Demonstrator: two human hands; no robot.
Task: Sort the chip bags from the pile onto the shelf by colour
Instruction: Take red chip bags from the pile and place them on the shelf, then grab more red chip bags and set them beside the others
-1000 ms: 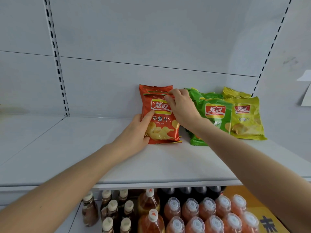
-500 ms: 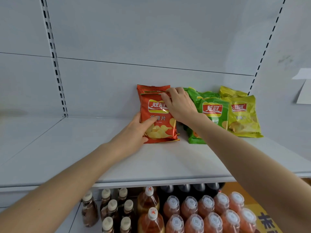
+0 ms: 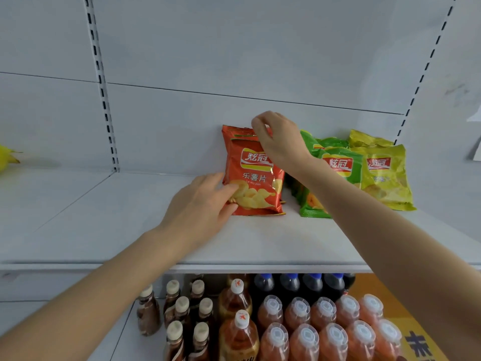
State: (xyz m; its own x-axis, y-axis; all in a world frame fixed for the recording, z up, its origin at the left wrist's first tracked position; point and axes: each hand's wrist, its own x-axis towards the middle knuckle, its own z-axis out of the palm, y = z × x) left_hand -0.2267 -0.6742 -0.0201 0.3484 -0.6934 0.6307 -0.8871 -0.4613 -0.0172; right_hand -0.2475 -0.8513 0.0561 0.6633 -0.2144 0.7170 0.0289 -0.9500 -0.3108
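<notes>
- The left hand (image 3: 200,204) reaches in from 7 o'clock, back of the hand up, low over the white shelf (image 3: 117,230). Its fingers are nearly straight and slightly spread. The tips touch the lower left of the red chip bag (image 3: 251,178), and one lies on the printed chips. It grips nothing.
- The right hand (image 3: 281,144) comes in from 4 o'clock, higher and farther back, with the wrist bent down. Its fingers are curled, and thumb and forefinger pinch red foil at the bag's 1 o'clock corner.
- The red chip bag stands upright at mid-depth on the shelf, leaning back a little, its front showing a red-and-yellow logo above pale chips.
- A second red bag (image 3: 235,131) stands close behind it, only its top seam showing. Whether the pinch holds this seam or the front one cannot be told.
- Below the shelf edge, at 6 o'clock and nearest the camera, stand rows of brown bottles (image 3: 179,308), amber bottles (image 3: 238,303), orange bottles (image 3: 299,334) and dark bottles (image 3: 289,282) with blue caps.
- At 3 o'clock from the red bag stand the green chip bags (image 3: 341,165). The right forearm crosses in front and hides their lower middle.
- The yellow chip bags (image 3: 387,178) stand just beyond the green ones, overlapped by them.
- At 9 o'clock, at the frame's edge, a yellow object (image 3: 5,157) is only partly seen.
- Behind everything is the white back panel (image 3: 234,61) with slotted uprights.
</notes>
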